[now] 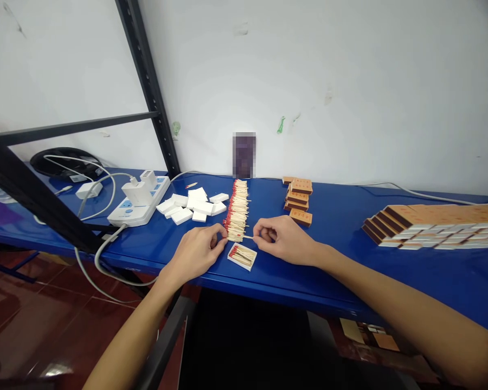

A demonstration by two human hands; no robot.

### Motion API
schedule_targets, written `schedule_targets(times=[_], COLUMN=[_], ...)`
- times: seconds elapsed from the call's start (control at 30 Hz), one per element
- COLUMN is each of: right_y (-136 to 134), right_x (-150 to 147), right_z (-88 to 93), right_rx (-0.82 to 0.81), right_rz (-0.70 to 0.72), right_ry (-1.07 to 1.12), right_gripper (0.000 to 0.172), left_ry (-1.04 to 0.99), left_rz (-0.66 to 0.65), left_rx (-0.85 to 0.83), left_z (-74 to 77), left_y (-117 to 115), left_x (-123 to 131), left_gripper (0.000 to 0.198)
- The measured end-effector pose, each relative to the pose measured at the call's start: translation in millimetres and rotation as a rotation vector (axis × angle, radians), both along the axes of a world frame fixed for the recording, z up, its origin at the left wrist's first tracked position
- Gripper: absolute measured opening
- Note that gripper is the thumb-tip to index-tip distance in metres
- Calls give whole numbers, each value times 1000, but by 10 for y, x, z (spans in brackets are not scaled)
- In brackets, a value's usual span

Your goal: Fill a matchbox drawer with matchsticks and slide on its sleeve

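White wall (370, 81), scuffed, behind a blue glossy bench (264, 200); black perforated metal post (149, 81) left of centre. Mid-bench, a long row of pale wooden matches with red heads (239, 208) runs from near the wall toward the person, heads to the left. Just in front of its near end, a small white open tray (238, 265), partly filled with matches, sits near the bench's front edge. Right hand (284, 238): thumb and forefinger pinched on the end of a single pale match (247, 236), which points left across the row's near end. Left hand (199, 250): fingers curled, fingertips close together at the row's left side; cannot tell whether anything is between them. Left of the row, a loose cluster of white rectangular boxes (203, 208); farther left, a white power strip (122, 217) with adapters plugged in. Right of the row, a small pile of orange-brown matchboxes (301, 186); far right, a large stacked block of similar boxes (443, 216).
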State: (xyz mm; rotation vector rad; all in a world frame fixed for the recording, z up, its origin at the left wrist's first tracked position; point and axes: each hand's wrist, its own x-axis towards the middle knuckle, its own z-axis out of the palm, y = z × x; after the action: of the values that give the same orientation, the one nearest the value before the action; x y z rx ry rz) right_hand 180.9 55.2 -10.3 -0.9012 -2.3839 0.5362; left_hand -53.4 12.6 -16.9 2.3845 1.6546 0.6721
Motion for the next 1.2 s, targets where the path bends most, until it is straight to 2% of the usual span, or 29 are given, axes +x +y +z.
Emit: schedule_targets(times=[0.17,0.53,0.8,0.93,1.03,1.2], right_y=[-102,-179,-199,-204,-217,-231], right_x=[-60,-80,-55,-40,-30,-41], right_z=[-14,30,64,48,49,61], right_rx=[-60,30,49,41,84,148], right_rz=[96,81,112,119,133,195], right_ry=[56,-19,-67,-85,-72,-111], right_gripper=[8,9,12,29,32,40], left_ry=[-29,-59,-111,-134,-127,-102], left_rz=[-9,-36,-147,-259,-327,-306], left_rx=[-2,-19,-37,-94,-122,-144], left_z=[-25,-14,24,63,90,106], left_y=[8,11,-24,-61,-85,-100], left_x=[-1,-6,-4,13,18,26], left_gripper=[9,12,17,18,17,19])
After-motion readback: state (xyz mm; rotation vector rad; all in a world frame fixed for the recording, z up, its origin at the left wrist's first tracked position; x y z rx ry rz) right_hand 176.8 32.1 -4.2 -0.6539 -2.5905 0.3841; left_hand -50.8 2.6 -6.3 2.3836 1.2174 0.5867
